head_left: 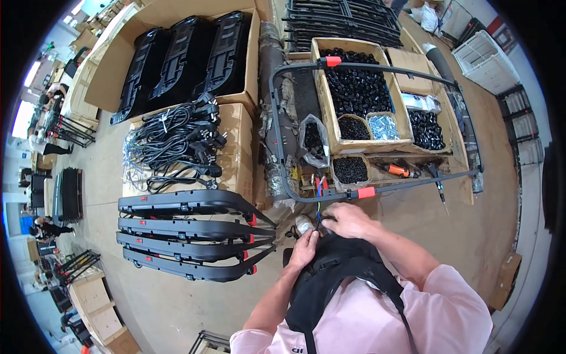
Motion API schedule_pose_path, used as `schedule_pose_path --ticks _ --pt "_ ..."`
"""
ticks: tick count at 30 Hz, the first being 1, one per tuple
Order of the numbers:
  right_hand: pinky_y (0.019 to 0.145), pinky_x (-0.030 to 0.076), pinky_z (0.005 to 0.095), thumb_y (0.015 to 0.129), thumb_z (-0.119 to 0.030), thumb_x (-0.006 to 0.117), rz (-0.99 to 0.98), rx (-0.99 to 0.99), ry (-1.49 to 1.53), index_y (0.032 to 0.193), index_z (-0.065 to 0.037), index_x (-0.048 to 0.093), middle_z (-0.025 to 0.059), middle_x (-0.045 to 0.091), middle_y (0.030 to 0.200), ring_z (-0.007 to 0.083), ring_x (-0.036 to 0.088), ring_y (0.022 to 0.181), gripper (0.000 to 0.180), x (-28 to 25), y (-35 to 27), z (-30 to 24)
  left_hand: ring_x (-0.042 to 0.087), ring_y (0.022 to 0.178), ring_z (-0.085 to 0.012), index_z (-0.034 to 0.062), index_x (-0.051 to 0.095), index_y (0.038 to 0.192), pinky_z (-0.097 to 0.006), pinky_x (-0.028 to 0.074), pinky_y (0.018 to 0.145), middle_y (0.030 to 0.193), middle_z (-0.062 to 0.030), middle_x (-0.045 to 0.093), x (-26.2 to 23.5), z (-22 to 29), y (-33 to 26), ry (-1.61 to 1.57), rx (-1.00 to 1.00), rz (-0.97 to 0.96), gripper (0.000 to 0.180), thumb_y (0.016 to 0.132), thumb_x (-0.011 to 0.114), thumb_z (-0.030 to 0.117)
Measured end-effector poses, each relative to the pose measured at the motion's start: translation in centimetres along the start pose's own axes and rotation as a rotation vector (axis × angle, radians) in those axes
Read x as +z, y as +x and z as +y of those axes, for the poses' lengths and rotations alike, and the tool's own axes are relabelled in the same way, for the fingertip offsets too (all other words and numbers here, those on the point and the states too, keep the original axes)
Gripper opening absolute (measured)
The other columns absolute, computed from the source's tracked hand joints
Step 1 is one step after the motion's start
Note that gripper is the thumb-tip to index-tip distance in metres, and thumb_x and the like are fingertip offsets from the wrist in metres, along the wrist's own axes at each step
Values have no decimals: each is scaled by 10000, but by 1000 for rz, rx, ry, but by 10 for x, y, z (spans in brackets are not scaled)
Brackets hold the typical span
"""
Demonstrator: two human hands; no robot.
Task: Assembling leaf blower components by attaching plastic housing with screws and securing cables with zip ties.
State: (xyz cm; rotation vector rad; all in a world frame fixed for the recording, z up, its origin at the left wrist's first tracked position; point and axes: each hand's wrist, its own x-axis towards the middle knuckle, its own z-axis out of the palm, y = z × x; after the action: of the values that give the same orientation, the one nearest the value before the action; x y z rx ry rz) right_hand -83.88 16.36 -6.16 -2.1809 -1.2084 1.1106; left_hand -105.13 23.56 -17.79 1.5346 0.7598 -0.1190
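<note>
Left hand (303, 249): pinched on the black cable (319, 222), just right of the picture's centre, low down.
Right hand (349, 222): fingers curled beside the cable; whether they grip it cannot be told.
Wires (319, 190): coloured ends rise from the cable toward the tube frame (413, 184); a sideways tug could snag them there, and a loose pinch could let the cable slip.
Table (383, 159): wooden, upper right, carrying a crate (323, 112) of black parts and an orange tool (398, 170).
Room: workshop, concrete floor (177, 307), power cords (183, 138) upper left, people far left.
</note>
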Motion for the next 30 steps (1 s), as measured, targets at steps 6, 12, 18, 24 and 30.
schedule_pose_path --ticks 6,12,18,24,30 --pt "949 530 501 1009 -532 579 179 35 -250 1094 -58 810 213 756 1056 410 693 1059 534 -59 44 6 590 842 -211 32 623 1074 -365 505 825 874 -90 619 4 -4 0 -104 38 36 392 1142 462 383" --pt "814 553 406 955 -466 727 -161 62 95 1109 -41 804 160 770 932 254 727 857 458 -37 107 24 539 809 -153 35 620 1068 -323 480 774 865 -40 579 14 -15 -1 -316 43 12 340 1149 459 323" --pt "779 508 350 983 -247 703 381 245 679 1011 -18 790 51 761 911 169 642 799 246 -23 124 58 600 879 -142 27 622 1227 -311 517 844 940 -23 640 3 29 -4 -447 155 25 273 1151 462 235" --pt "575 381 264 1062 -292 649 731 252 1052 985 -83 745 -40 633 792 73 502 658 242 -27 143 45 657 915 -147 40 625 1309 -336 559 849 975 -73 699 -12 10 30 -210 62 -138 289 1143 467 216" --pt "817 521 321 1039 -303 659 530 148 455 1095 -29 773 51 764 947 142 670 870 302 -40 168 21 521 720 -90 73 642 1330 -277 481 669 863 15 591 -26 17 20 -293 43 -237 295 1139 487 236"
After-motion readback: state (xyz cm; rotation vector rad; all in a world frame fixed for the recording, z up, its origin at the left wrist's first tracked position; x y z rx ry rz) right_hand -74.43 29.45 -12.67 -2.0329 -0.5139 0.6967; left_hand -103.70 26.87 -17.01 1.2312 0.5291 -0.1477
